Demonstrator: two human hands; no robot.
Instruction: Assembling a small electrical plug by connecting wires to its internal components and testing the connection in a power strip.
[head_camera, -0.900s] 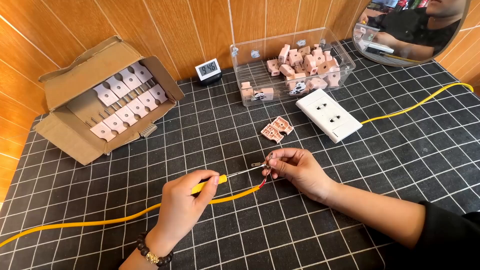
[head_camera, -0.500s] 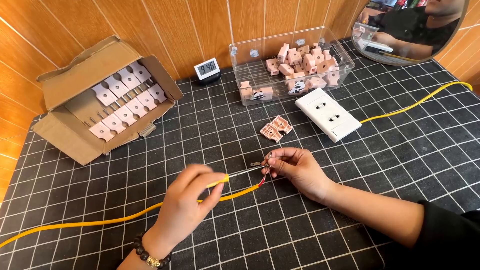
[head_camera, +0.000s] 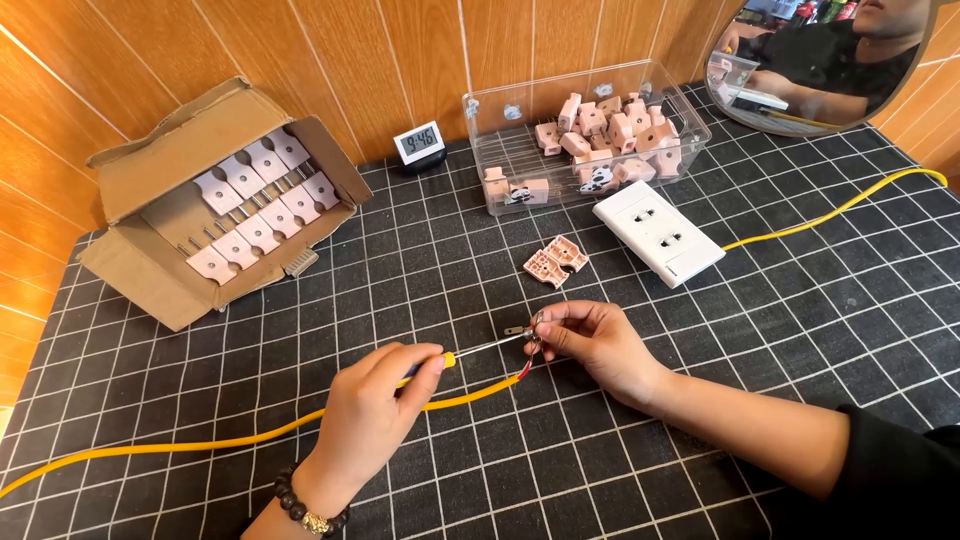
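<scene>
A yellow cable (head_camera: 250, 438) runs from the mat's (head_camera: 700, 470) left edge toward its middle, lying flat in a gentle curve; its stripped end shows a short red core (head_camera: 522, 371) rising to a small metal terminal (head_camera: 527, 329), probably a brass contact, pinched in the right hand (head_camera: 590, 340). A thin screwdriver (head_camera: 470, 350) with a yellow-tipped handle lies nearly level, held in the left hand (head_camera: 375, 410), its metal shaft pointing right with the tip at the terminal, near the mat's front middle

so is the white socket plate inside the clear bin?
No, the white socket plate lies on the grid mat in front of the clear bin.
</scene>
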